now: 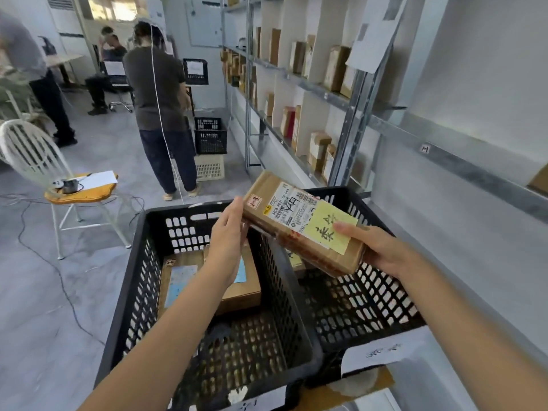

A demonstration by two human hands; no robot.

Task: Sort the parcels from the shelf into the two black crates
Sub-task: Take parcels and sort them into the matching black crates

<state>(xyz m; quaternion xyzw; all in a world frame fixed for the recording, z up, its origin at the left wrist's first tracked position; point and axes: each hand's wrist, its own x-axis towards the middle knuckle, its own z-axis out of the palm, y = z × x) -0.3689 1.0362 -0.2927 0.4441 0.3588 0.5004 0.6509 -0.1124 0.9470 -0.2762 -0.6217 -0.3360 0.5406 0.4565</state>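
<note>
The right hand (382,247) has its grip closed on the near right end of a long brown cardboard parcel (299,241). The thumb lies on top, on a yellow paper note (323,232) with handwritten characters, and the other fingers go under the box, where I cannot see them. Just to the left of this thumb, a white printed shipping label (292,209) is stuck on the same face. The parcel is held in the air, tilted, with its far end higher. The left hand (228,232) is at that far left end; its fingers are straight and they touch the side of the box, so its grip is wide and closes around nothing. Directly below both grips, two crates stand side by side and touch each other. The left black plastic crate (139,277), under the left hand, holds flat brown parcels with blue labels (181,280), partly hidden by the left forearm. In the right black plastic crate (385,304), under the right grip, a small brown parcel (296,264) lies mostly hidden by the held box. A white paper sheet (382,351) hangs on the near wall of this crate. Up and to the right of the right grip there is a grey metal shelf (347,120) with upright brown boxes (318,149). Well beyond the left hand a person in a dark shirt (157,93) stands near a white chair (32,155).
</note>
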